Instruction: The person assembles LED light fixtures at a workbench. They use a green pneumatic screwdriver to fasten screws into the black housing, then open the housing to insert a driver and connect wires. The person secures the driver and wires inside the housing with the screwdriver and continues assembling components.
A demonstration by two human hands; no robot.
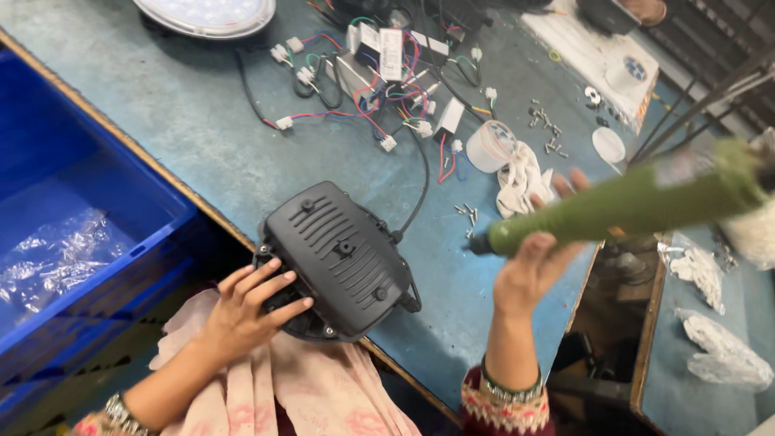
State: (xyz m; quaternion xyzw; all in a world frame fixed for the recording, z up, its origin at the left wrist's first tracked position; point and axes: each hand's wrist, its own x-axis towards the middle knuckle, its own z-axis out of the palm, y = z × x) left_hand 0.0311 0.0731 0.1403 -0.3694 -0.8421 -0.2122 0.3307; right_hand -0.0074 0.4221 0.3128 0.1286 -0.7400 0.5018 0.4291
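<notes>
Black ribbed housing [339, 258]: at the tabletop [202, 137] near edge, centre of view. Left hand [246, 311]: at 7 o'clock of the housing, fingers spread flat on its lower-left corner, not clenched. Right hand [533, 258]: at 3 o'clock, wrapped around a green powered screwdriver [622, 202]. Loose screws [467, 214]: between housing and screwdriver. Wired components [387, 73]: at 12 o'clock. Blue crate [73, 218]: at 9 o'clock.

The left hand [246, 311] lay flat with fingers spread at lower centre; the right hand [533, 262] was raised, its grip closed.
</notes>
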